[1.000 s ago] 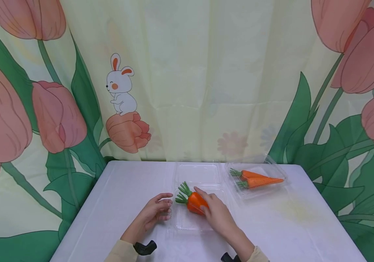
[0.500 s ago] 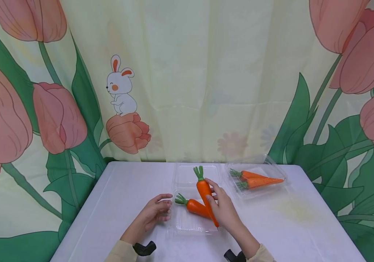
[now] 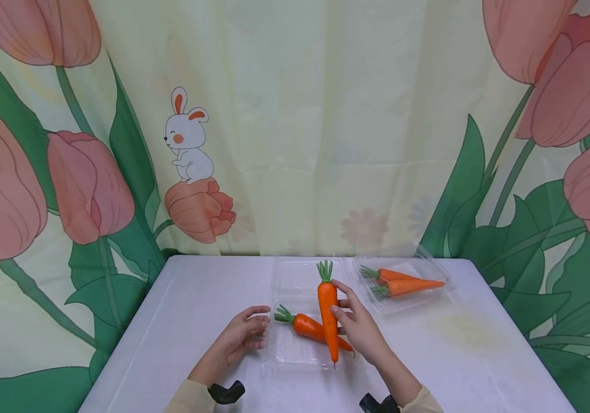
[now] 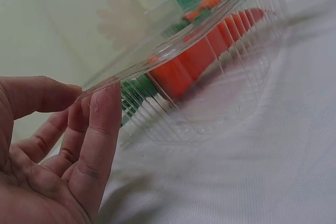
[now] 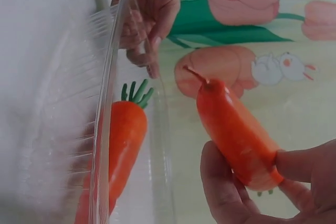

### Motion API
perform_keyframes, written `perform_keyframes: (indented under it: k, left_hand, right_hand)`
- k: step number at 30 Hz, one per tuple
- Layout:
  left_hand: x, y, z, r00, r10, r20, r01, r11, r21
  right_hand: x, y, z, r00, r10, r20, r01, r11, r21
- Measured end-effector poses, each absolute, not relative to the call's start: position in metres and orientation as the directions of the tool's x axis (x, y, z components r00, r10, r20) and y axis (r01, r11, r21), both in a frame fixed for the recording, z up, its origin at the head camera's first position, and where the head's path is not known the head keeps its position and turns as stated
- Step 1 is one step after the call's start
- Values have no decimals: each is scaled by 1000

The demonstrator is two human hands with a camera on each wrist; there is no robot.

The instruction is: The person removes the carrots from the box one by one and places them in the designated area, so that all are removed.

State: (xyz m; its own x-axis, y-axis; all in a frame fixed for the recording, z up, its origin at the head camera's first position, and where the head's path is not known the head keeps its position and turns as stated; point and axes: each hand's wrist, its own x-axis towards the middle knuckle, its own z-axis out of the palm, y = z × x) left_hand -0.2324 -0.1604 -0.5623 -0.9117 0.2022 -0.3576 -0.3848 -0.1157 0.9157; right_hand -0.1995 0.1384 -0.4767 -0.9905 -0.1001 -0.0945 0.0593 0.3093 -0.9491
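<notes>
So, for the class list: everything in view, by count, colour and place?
Held carrot: one, orange, in the right hand
Lying carrot: one, orange, inside the near container
Other carrots: two, orange, inside the far container
Near container: one, clear, on the table
Far container: one, clear, back right
Curtain: one, pale yellow, behind the table
Table: one, white, before the curtain
Printed tulips: several, pink with green leaves, on the curtain
Printed rabbit: one, white, left on the curtain
Wrist devices: two, black, at the wrists
Sleeves: two, beige, on the forearms
Left hand: one, bare, pinching the near container's rim
Right hand: one, bare, gripping the held carrot
</notes>
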Motion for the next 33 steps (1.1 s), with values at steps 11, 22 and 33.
perform_keyframes:
  k: [11,22,33]
  left_hand:
    - [-232,-161,-561,-911,211,-356,-385,-121,915]
    - [-232,-162,-561,-908,227,-351,-384,-121,915]
    - [-232,-160,-560,-911,209,-356,-385,-118,915]
  right_hand:
    - [-197,160,-481,-989,-83,-122,96,264,-960]
    - [-192,182,-490,-988,-47,-148,129,274,-953]
    - [-190,200,-497,-982,-26,-188,174,282,-944]
